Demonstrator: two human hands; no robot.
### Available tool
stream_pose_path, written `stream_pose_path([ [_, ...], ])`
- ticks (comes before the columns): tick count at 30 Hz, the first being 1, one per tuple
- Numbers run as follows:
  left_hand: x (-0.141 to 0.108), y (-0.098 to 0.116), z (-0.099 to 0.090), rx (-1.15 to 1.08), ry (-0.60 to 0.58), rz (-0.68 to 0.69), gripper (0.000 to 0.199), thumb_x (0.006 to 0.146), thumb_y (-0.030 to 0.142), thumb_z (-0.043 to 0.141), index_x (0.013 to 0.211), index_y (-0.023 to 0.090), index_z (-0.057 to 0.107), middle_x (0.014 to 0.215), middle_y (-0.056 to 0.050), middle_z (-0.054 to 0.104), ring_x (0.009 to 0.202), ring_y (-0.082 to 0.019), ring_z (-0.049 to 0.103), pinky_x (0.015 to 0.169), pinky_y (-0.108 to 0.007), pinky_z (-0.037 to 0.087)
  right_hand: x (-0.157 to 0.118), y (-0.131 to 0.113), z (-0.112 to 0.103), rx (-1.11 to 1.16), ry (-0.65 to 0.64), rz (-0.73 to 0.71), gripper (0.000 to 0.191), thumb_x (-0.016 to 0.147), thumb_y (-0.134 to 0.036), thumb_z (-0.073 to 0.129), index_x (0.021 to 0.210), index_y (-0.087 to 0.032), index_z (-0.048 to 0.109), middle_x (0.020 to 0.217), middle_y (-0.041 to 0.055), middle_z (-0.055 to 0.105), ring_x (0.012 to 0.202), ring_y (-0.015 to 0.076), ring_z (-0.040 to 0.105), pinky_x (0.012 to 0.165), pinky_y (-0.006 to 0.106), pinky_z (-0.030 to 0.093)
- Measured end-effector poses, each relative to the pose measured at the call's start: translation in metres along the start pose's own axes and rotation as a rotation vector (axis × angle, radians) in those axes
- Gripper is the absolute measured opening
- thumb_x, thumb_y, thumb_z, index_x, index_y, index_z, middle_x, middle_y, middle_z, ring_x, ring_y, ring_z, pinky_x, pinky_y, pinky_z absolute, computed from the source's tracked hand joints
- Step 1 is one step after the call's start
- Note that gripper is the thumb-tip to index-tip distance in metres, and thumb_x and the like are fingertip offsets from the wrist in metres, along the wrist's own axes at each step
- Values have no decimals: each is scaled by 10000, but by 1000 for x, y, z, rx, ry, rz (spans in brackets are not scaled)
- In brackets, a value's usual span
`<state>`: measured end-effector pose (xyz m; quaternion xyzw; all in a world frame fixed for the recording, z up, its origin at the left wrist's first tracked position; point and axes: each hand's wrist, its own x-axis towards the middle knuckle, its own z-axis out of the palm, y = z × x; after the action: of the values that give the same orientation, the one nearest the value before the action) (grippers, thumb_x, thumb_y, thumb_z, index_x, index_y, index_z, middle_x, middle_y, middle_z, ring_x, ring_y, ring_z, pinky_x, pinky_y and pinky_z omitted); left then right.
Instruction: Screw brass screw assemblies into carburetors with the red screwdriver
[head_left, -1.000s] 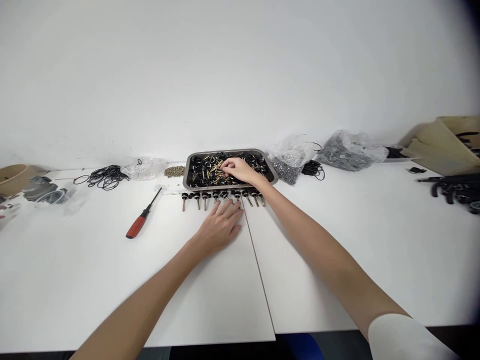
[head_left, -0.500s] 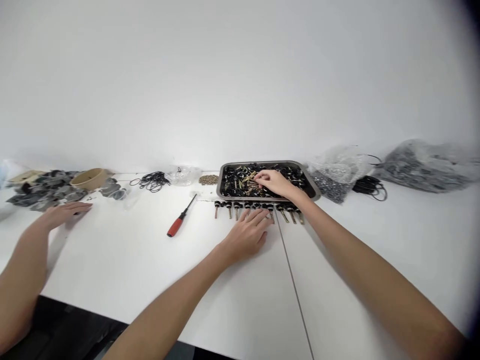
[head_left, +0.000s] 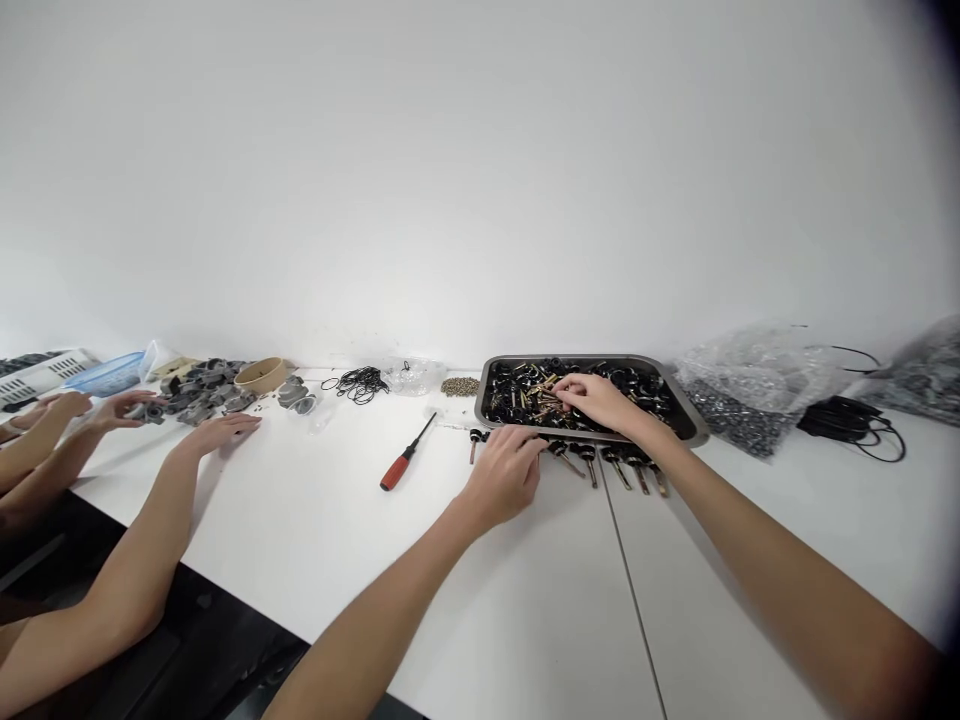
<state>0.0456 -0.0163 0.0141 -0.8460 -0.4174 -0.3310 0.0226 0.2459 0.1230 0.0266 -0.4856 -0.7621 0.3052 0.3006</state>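
Observation:
My right hand reaches into a dark metal tray, its fingers pinched together among brass-coloured stems and black parts. Whether a piece is in that pinch is hidden. Just in front of the tray my left hand rests with curled fingers on a row of black-headed parts with metal stems. It covers part of the row, and what its fingertips grip cannot be made out. Left of this hand lies a screwdriver with a red and black handle.
Small brass pieces, black rings and a beige bowl lie left of the tray. A plastic bag of small dark parts and a black cord bundle lie right. Other people's hands work around grey parts at left.
The view has turned left, so everything sits further right and more co-workers' arms show. My left hand has moved left along the row, its fingers more curled. The right hand stays in the tray.

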Motion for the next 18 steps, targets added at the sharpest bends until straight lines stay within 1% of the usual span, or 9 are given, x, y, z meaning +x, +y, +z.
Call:
stream_pose_path([
  [2, 7, -10, -19, -77, 104, -120, 291, 880, 151, 439, 1095, 181, 632, 1149, -96, 653, 1129, -199, 575, 1021, -433, 508, 0, 0, -1, -1, 6, -1, 190, 843, -290, 522, 911, -167, 650, 718, 43, 685, 726, 177, 632, 703, 266, 433],
  [4, 13, -26, -46, -128, 240, -277, 259, 857, 171, 483, 1059, 193, 645, 1132, -77, 668, 1127, -184, 586, 1051, -417, 494, -1, 0, -2, -1, 3, 2, 190, 843, -289, 519, 910, -168, 649, 730, 45, 690, 732, 177, 639, 708, 265, 438],
  [6, 14, -48, -79, -111, 382, -407, 267, 851, 190, 470, 1070, 178, 623, 1120, -89, 664, 1069, -178, 605, 988, -402, 523, -2, -1, -3, -2, -3, 3, 194, 846, -301, 517, 916, -174, 646, 745, 46, 695, 738, 178, 645, 707, 264, 441],
  [8, 6, -74, -116, -95, 520, -540, 264, 834, 237, 497, 1059, 169, 618, 1105, -85, 661, 988, -162, 620, 906, -350, 543, -2, -1, -3, -2, -10, 2, 197, 849, -314, 517, 916, -180, 644, 752, 44, 697, 741, 181, 647, 709, 269, 441],
  [10, -11, -103, -153, -83, 646, -660, 271, 810, 286, 537, 1032, 155, 619, 1073, -84, 664, 978, -152, 627, 874, -295, 542, -2, -2, -4, 0, -14, 2, 197, 848, -316, 513, 909, -181, 643, 748, 44, 696, 739, 185, 646, 712, 276, 439],
  [13, -51, -144, -199, -75, 849, -827, 404, 808, 356, 548, 1142, 130, 547, 1141, -103, 623, 1023, -142, 623, 846, -236, 538, -2, -2, -3, 2, -17, 3, 206, 845, -324, 511, 904, -178, 643, 736, 50, 690, 725, 192, 638, 713, 291, 436],
  [15, -79, -167, -216, -89, 943, -936, 505, 820, 373, 556, 1244, 116, 461, 1180, -121, 591, 1042, -147, 611, 803, -219, 539, -1, -2, -2, 1, -20, 1, 218, 843, -337, 511, 910, -178, 643, 753, 58, 692, 727, 196, 635, 711, 297, 435],
  [16, -93, -177, -220, -109, 961, -982, 543, 813, 368, 589, 1268, 113, 439, 1178, -122, 587, 1036, -151, 610, 795, -220, 539, -1, -1, -2, -1, -22, 0, 223, 842, -342, 509, 910, -177, 644, 766, 64, 693, 733, 198, 635, 710, 299, 435],
  [18, -115, -193, -221, -155, 963, -1043, 584, 789, 362, 669, 1274, 124, 446, 1176, -108, 583, 1029, -164, 603, 811, -248, 545, -1, -1, -1, -6, -27, -1, 241, 843, -355, 504, 918, -176, 645, 792, 74, 696, 754, 206, 639, 711, 303, 436],
])
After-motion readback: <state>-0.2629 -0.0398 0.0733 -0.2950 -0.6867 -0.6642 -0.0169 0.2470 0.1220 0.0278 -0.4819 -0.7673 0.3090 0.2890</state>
